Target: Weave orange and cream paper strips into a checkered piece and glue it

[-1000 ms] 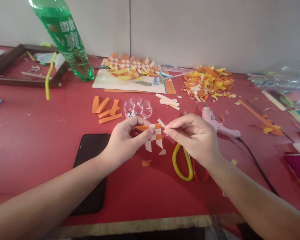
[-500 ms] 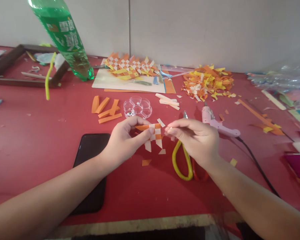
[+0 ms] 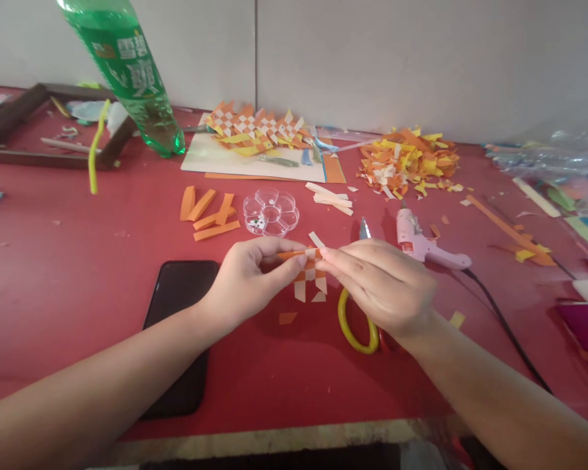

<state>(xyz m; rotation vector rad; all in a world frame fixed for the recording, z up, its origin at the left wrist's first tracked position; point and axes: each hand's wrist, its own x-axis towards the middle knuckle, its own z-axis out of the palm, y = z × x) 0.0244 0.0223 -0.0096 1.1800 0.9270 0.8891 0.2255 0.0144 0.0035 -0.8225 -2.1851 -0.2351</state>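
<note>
Both hands met over the red bench [image 3: 78, 261], just in front of the clear flower-shaped plastic bead tray [image 3: 270, 212]. Held up between them was a small woven piece of orange and white paper strips [image 3: 310, 274], clear of the bench surface. The left hand [image 3: 247, 277] pinched the piece's left end between thumb and forefinger, its grip closed on the orange tip. The right hand [image 3: 379, 284] had its fingertips closed on the piece's upper right edge, thumb hidden beneath.

Judging by its look, the weave was very light and limp, easily creased or torn, and liable to slide apart where loose strip ends hung below. Holding it at the woven middle or along a firm edge, with flat, gentle pressure, seemed safer than pulling on a single strip.

Beneath the right hand lay yellow-handled scissors [image 3: 355, 326], their blades pointing back towards the tray. Right of the tray rested a pink glue gun [image 3: 421, 243] with a black cord. Left of the tray lay loose orange paper strips [image 3: 208, 212], and nearer the person a black phone [image 3: 179, 326]. Behind the tray stood a green plastic bottle [image 3: 132, 72], finished woven pieces on a sheet [image 3: 255, 127], and a heap of paper offcuts [image 3: 406, 160].
</note>
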